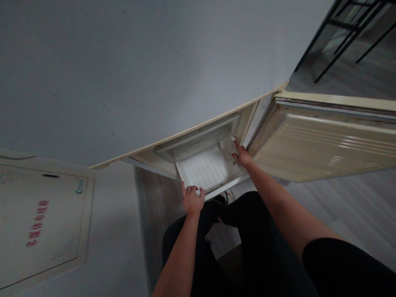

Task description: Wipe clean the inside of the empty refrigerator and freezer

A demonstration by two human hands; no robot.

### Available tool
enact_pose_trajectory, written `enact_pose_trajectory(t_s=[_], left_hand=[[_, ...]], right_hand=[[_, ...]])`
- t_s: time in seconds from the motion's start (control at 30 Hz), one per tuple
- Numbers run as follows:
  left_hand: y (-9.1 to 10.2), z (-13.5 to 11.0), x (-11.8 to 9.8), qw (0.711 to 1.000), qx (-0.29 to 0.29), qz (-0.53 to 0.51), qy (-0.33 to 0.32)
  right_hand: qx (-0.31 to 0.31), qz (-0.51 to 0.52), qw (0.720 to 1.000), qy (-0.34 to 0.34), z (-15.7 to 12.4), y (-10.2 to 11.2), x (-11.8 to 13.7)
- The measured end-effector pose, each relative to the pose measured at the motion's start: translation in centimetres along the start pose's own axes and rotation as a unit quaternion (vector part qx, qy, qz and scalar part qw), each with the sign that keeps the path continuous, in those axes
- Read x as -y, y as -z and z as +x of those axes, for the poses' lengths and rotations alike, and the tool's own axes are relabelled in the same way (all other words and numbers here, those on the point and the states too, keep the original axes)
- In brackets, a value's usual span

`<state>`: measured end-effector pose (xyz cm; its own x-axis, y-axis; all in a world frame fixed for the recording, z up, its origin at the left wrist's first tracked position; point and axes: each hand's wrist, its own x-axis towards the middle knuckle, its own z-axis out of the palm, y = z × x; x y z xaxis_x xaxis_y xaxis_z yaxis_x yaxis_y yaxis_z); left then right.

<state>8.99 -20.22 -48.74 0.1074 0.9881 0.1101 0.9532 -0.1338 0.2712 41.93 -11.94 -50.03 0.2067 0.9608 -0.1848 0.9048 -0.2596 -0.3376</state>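
Note:
A low refrigerator compartment stands open below me, with a ribbed white floor (204, 167) and a pale frame along its front. On the right side of that floor my right hand (243, 156) is on a crumpled white cloth or tissue (228, 149); its fingers press and grip the material, which partly hides beneath them. At the compartment's front left corner my left hand (193, 200) rests against the edge, index finger stretched out and the others loosely bent. Nothing shows in it. A whitish drawer or panel (198, 138) lies across the back.
The refrigerator door (334, 142) hangs open at the right, its seal stained dark. A broad pale surface (148, 70) spans the top. At left a white wall box (43, 222) bears red lettering. Black metal legs (337, 33) stand at upper right. My knees are close below the opening.

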Motion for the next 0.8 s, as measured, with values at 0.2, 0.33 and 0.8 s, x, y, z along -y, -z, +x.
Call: enact_pose_trajectory(t_s=[0.2,0.33,0.8], left_hand=[[0.2,0.0,-0.2,1.000,0.003,-0.002,0.005],[0.4,0.0,-0.4,1.000,0.011,-0.004,0.016],[0.1,0.0,-0.1,1.000,0.013,0.009,-0.001]], right_hand=[[0.010,-0.043,0.998,-0.041,0.1,-0.3,0.4],[0.015,-0.058,0.994,-0.096,0.1,0.2,1.5],[-0.013,-0.133,0.990,-0.047,2.1,0.5,4.6]])
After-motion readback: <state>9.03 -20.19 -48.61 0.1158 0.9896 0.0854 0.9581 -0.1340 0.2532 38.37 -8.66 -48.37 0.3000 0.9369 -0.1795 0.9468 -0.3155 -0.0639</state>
